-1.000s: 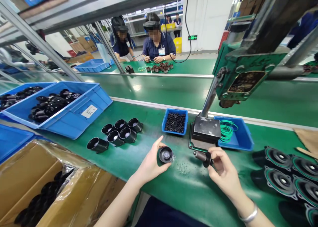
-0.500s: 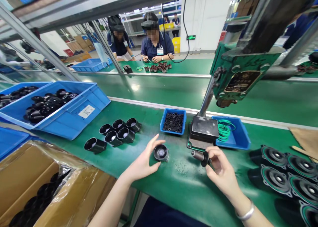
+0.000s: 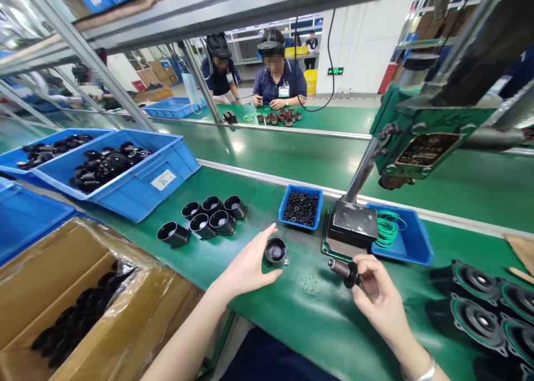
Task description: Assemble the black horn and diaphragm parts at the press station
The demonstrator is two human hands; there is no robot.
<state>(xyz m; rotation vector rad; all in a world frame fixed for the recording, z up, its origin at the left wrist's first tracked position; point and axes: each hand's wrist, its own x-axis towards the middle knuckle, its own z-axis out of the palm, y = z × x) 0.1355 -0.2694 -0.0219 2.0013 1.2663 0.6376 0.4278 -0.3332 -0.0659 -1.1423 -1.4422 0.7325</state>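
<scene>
My left hand (image 3: pixel 250 261) is spread around a round black housing (image 3: pixel 276 252) that stands on the green bench, its open end up. Thumb and fingers are apart on either side; whether the palm touches the housing I cannot tell. In my right hand (image 3: pixel 375 289) is a metal shaft with a black flange (image 3: pixel 347 272), pinched at the flange end. The grey shaft points left, above the bench and right of the housing. Behind the housing sits a small blue bin of black rings (image 3: pixel 301 207). A metal press block (image 3: pixel 352 224) stands beyond the shaft.
Several black cups (image 3: pixel 211 221) stand left on the bench. Blue crates (image 3: pixel 167 158) and a cardboard box (image 3: pixel 137 303) hold black parts. Green rings (image 3: pixel 387 229) lie in a blue tray. Housings with green rings (image 3: pixel 479 314) stand right. A green press head (image 3: pixel 429 139) overhangs. Co-workers sit opposite.
The view has swung slightly left, so the scene shifts right. Both hands keep nearly the same places, the right still holding the flanged shaft.
</scene>
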